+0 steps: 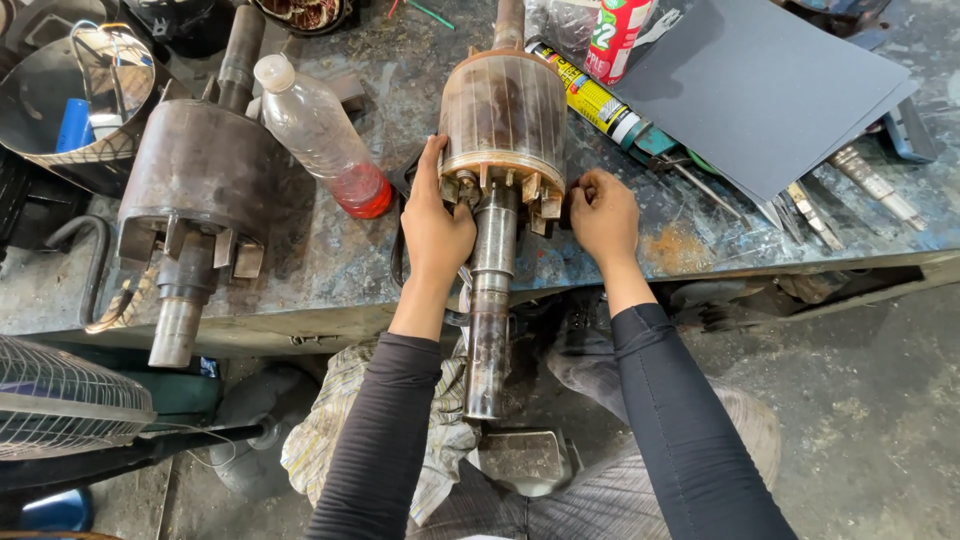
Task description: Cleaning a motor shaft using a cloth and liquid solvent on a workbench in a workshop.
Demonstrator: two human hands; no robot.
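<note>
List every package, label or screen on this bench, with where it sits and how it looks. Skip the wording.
Plastic bottle: left of the rotor that the left hand and right hand hold; clear, white cap, red liquid at the bottom, no label visible.
Tube: right of the rotor, lying slantwise; yellow and black label.
Packet: top edge, beside the grey sheets; red, white and green.
No screens.

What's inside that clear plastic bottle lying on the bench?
The plastic bottle holds a little red liquid pooled at its bottom end; the rest looks empty. What lies beneath it is hidden.
</note>
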